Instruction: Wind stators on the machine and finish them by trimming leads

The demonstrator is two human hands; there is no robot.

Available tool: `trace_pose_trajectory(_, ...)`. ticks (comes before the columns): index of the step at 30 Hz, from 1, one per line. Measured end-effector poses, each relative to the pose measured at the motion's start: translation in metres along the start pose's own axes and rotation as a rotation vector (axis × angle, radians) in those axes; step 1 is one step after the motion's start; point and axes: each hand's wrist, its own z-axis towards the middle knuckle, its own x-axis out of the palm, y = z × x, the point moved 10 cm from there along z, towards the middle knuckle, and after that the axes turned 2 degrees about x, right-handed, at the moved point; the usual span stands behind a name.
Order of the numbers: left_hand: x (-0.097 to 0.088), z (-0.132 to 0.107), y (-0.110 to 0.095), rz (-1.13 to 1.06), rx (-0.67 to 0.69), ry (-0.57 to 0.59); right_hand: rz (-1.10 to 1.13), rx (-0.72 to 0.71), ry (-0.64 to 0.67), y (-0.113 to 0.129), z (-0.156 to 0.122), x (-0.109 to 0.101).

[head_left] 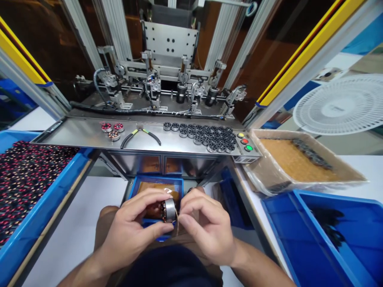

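Observation:
My left hand (136,225) grips a small motor stator (170,210), a silvery metal ring with dark and copper-coloured parts on its left side. Fingers are on top of it and the thumb is underneath. Thin copper wire ends (177,227) hang from the stator's right side, where my right hand (208,227) pinches them between thumb and fingertips. Both hands are above my lap, in front of a blue bin (180,181) with brownish material inside. On the metal ledge (76,133) beyond lie a pair of spread pliers (154,137) and three wound stators (113,135).
Rows of black-and-silver stators (206,135) cover the ledge's right side beside coloured buttons (245,141). A machine with clamps (154,85) stands behind. Left, a blue bin (64,179) holds many wound parts. Right are a lined box (344,177), another blue bin (353,223) and a fan (335,105).

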Motion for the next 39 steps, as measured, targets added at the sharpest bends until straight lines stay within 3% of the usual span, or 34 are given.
trace_pose_trajectory(7,0.004,-0.002,0.01,-0.113,-0.103,-0.017,-0.061,-0.068,0.014,0.009,-0.001,0.001)
trace_pose_trajectory(13,0.013,-0.003,0.021,-0.307,-0.206,-0.058,-0.07,0.056,-0.052,0.001,-0.006,-0.003)
trace_pose_trajectory(16,0.016,-0.002,0.016,-0.337,-0.152,-0.07,-0.06,0.102,-0.049,-0.005,-0.011,-0.002)
trace_pose_trajectory(19,0.01,-0.001,0.006,-0.234,-0.067,-0.096,-0.065,0.157,-0.024,-0.011,-0.016,-0.007)
trace_pose_trajectory(24,0.0,0.003,-0.033,0.254,0.21,-0.016,-0.096,0.231,0.054,-0.01,-0.013,-0.029)
trace_pose_trajectory(26,0.004,0.002,-0.049,0.427,0.334,0.045,-0.113,0.191,0.133,0.002,-0.005,-0.026)
trace_pose_trajectory(30,0.009,-0.001,-0.068,0.531,0.472,0.102,-0.233,0.122,0.381,0.019,0.011,0.007)
trace_pose_trajectory(32,0.008,-0.003,-0.07,0.506,0.467,0.14,-0.337,0.022,0.477,0.028,0.016,0.022)
trace_pose_trajectory(36,-0.005,-0.011,-0.07,0.424,0.394,0.208,-0.595,-0.37,0.66,0.05,0.012,0.048)
trace_pose_trajectory(39,-0.029,-0.024,-0.059,0.35,0.301,0.161,-0.694,-0.468,0.821,0.045,0.015,0.062)
